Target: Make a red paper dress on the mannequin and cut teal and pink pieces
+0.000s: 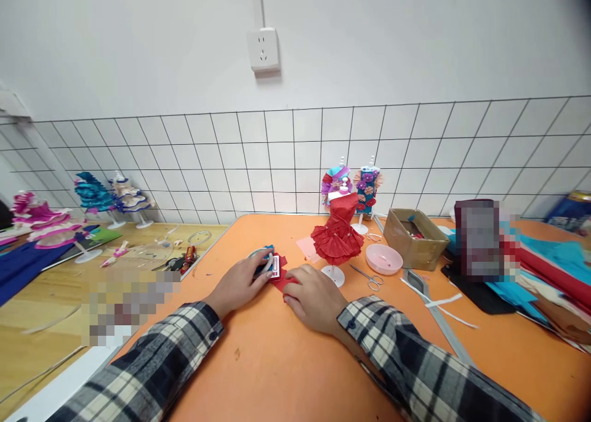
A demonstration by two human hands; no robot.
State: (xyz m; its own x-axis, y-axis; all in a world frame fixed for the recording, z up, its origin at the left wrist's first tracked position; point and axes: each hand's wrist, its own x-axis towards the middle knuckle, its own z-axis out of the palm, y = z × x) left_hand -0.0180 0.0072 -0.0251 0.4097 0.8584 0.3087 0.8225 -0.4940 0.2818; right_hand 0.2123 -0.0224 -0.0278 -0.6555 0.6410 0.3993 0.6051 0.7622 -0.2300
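Note:
My left hand (242, 281) curls its fingers and thumb around a small roll of tape (276, 267), blue and white with a printed label, partly hidden by the fingers. The roll rests against a red piece of crepe paper (282, 283) on the orange tabletop. From the other side, my right hand (316, 297) presses and pinches the edge of that red paper with bent fingers. Just beyond the right hand stands a small dress form (337, 234) in a red crepe paper dress. A pair of scissors (368, 276) lies beside its white base.
Behind are two more dressed forms (368, 185). To the right sit a pink dish (384, 260), a cardboard box (415, 243), a phone (478, 240) and coloured paper rolls (540, 262). Red-handled tools (188, 259) and several paper dresses occupy the left wooden table.

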